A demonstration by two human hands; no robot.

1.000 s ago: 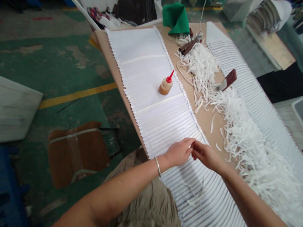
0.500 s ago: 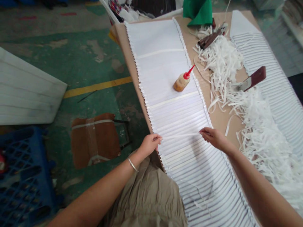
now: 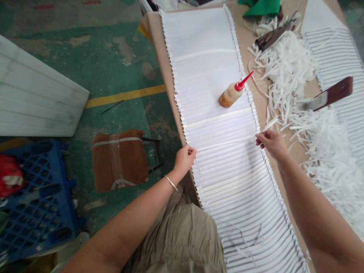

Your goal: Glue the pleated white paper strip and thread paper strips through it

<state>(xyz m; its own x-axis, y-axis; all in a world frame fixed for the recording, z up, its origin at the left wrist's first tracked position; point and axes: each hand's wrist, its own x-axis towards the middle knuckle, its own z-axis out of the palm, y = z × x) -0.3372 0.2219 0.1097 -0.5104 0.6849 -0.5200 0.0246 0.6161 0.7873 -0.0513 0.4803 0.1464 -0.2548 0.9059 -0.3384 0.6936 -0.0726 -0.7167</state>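
Observation:
A narrow white strip [image 3: 227, 143] is stretched across a long white ribbed sheet [image 3: 204, 87] with frilled edges. My left hand [image 3: 185, 157] pinches the strip's left end at the sheet's near-left edge. Its right end sits between the fingertips of my right hand [image 3: 269, 143], over the opposite frilled edge. Farther up the sheet, a squeeze bottle [image 3: 230, 95] with a red pointed nozzle and amber contents leans on its side or tilts; I cannot tell which. Some loose strip pieces [image 3: 246, 244] lie on the sheet close to me.
Heaped white strips [image 3: 290, 68] cover the table's right part, with a dark-handled scraper-like blade [image 3: 332, 94] on them. Beyond lies another ribbed sheet [image 3: 335, 53]. Green cloth [image 3: 260, 7] is at the back. A brown-topped stool [image 3: 121, 161] and blue pallet [image 3: 36, 201] stand left.
Both hands have moved farther up the sheet with the strip, toward the bottle. The strip now lies nearer the sheet's ribs. The camera view has shifted too.

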